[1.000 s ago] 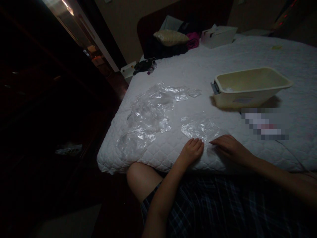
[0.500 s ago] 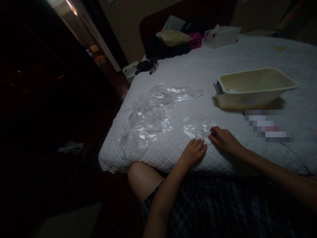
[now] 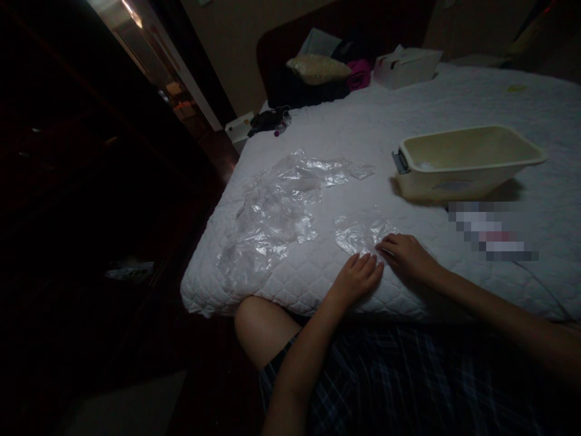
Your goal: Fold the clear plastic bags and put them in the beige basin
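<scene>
A small clear plastic bag point(image 3: 356, 233) lies spread on the white quilted bed in front of me. My left hand point(image 3: 358, 278) rests flat over its near edge, fingers stretched forward. At the bag's right near corner is my right hand point(image 3: 408, 255), its slightly bent fingers lying on the plastic and almost meeting my left fingertips. The film under both hands is partly hidden. To the left, several crumpled clear plastic bags point(image 3: 276, 209) overlap in a loose pile.
A cream plastic bin point(image 3: 458, 178) with a grey handle stands on the bed point(image 3: 345, 136) at right. Near it lies a blurred-out item point(image 3: 492, 233) with a cable. A white box point(image 3: 406, 68), a magenta roll point(image 3: 359, 74) and a pale cushion point(image 3: 318, 69) sit by the headboard.
My right hand has slid slightly left along the bag, and its fingers have come down closer to my left hand. My left hand has shifted a little right.
</scene>
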The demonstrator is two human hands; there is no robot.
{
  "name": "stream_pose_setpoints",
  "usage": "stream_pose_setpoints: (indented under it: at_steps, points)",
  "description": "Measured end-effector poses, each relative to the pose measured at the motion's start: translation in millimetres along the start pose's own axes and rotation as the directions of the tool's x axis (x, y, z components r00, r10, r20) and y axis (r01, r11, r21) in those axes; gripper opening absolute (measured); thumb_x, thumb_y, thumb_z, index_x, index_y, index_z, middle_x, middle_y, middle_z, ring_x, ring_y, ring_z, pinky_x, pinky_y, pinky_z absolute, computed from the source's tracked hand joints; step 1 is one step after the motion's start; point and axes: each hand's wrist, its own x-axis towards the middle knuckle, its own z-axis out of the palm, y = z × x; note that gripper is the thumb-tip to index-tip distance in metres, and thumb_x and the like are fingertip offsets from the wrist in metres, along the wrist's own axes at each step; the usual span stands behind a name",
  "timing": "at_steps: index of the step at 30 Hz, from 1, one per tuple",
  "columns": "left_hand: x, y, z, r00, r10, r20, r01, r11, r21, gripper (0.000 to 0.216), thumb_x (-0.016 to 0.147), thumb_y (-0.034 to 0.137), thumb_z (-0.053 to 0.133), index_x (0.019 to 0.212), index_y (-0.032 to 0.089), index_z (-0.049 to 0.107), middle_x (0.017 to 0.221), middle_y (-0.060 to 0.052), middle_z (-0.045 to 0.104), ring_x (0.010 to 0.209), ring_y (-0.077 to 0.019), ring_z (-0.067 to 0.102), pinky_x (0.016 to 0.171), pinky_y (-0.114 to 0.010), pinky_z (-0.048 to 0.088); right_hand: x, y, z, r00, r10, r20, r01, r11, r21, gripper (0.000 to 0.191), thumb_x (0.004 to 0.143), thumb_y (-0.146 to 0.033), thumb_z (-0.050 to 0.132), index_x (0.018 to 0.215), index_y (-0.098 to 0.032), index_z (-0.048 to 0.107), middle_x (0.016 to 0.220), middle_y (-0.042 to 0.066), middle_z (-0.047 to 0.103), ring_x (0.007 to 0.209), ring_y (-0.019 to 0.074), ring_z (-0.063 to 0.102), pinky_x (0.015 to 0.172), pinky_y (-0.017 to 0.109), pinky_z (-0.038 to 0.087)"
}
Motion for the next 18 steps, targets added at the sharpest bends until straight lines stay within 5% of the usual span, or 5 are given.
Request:
stream_pose_setpoints:
  at_steps: [4,9,18]
  points:
    - [-0.3,-0.1,1.1,1.0,0.007,-0.027,-0.006,1.0,0.013,0.032,0.093,0.018,0.037,0.12,0.015,0.055,0.135,-0.011,0.051,0.125,-0.024,0.047,0.105,-0.043,0.039,0.6,-2.2,-1.7,1.0,-0.002,0.0,0.002,1.0,-0.011,0.023,0.087,-0.023,0.047,0.095,-0.018,0.067,0.092,0.01,0.066,0.083,0.0219,0.059,0.076,0.035,0.04]
    - [0.5,0.0,3.4,0.999,-0.008,-0.031,0.007,0.999,-0.035,0.023,0.093,0.019,0.043,0.107,0.013,0.059,0.119,-0.01,0.061,0.117,-0.0213,0.054,0.103,-0.042,0.041,-1.0,-0.9,-5.0,0.998,0.02,-0.057,-0.017,0.998,0.052,0.026,0.09,-0.027,0.042,0.099,-0.018,0.065,0.095,0.009,0.068,0.086,0.0224,0.062,0.079,0.038,0.042]
    - [2.1,-9.3,-3.6,0.995,-0.095,-0.014,0.093,0.989,-0.115,0.019,0.093,0.019,0.044,0.096,0.016,0.062,0.113,-0.008,0.066,0.119,-0.0216,0.053,0.102,-0.045,0.042,-31.0,39.4,-27.9,0.992,0.034,-0.123,-0.009,0.98,0.2,0.027,0.088,-0.027,0.043,0.107,-0.02,0.061,0.098,0.011,0.067,0.088,0.0253,0.062,0.079,0.042,0.047]
